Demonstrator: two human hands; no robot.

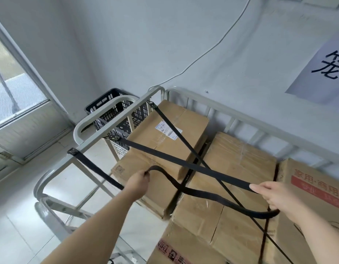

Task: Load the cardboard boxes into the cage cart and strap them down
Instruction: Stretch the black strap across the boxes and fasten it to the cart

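left hand (138,182): seen reaching forward over the cart's near left side; fingers curled tight round the looped strap (202,196), gripped at its bend.
right hand (275,197): held over the boxes at right; end of the wide strap (183,161) pinched between thumb and curled fingers.
looped strap: tied to the cage cart (92,139) side rail at near left, run to the left hand, then draped slack across the box tops to a spot under the right wrist; whether that end is also held cannot be told.
wide strap: hooked to the side rail further back, stretched straight over the boxes to the right hand.
thin strap (185,139): fixed at the rail's far corner, laid diagonally over the boxes to bottom right, crossed by both other straps.
cardboard boxes (233,168): already loaded in the cart, packed side by side; labelled box (164,130) at back left, red-printed box (317,189) at right, red-taped box (183,248) at front.
cage cart: grey tube frame, parked against the wall.
black crate (105,103): seen behind the cart in the corner.
paper sign (320,69): stuck on the wall, upper right.
white cable (222,39): run down the wall to the cart's back corner.
window (14,92): at far left.
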